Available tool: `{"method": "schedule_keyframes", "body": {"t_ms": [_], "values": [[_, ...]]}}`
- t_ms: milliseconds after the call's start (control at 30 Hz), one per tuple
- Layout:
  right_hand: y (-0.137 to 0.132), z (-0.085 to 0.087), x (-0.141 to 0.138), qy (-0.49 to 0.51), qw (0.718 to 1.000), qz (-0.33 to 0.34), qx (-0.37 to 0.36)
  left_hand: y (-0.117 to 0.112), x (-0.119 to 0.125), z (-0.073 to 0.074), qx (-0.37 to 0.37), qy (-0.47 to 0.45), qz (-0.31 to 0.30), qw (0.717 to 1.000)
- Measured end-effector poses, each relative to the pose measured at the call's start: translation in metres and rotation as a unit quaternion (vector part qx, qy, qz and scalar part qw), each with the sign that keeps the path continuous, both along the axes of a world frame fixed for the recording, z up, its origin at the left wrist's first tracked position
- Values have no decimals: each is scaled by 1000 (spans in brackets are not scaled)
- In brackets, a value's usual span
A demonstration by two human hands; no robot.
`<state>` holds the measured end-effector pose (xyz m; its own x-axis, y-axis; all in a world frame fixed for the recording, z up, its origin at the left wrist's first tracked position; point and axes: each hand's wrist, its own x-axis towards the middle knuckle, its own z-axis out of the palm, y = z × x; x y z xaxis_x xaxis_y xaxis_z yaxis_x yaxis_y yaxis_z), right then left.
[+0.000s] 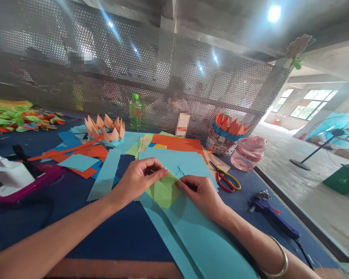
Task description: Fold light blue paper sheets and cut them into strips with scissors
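A yellow-green square of paper (165,192) is held up between my two hands, over light blue sheets (192,223). My left hand (142,174) pinches its upper left corner between thumb and fingers. At the paper's right corner, my right hand (202,192) grips the edge in the same way. The paper is turned with one corner pointing down, and faint crease lines seem to cross it. Right behind my hands lie more light blue sheets (189,159) and an orange sheet (177,142).
Scissors (228,180), a blue glue gun (275,217) and a pink jar (248,154) stand to the right. Folded paper crowns (104,130) and loose paper strips lie at left, near a purple power strip (43,182). A green-capped bottle (135,112) stands before the perforated screen (151,66).
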<state>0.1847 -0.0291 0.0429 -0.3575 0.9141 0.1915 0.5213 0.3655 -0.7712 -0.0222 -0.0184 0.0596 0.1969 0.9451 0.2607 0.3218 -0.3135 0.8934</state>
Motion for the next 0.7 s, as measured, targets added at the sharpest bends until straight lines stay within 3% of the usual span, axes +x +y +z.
{"method": "schedule_keyframes", "body": {"t_ms": [433,700], "values": [[-2,0,-1,-11,1000,12,15,-6,3,2,31,-33,-11,999],[-5,2,-1,-13,999,21,25,-4,4,-1,-17,-94,-2,995]]}}
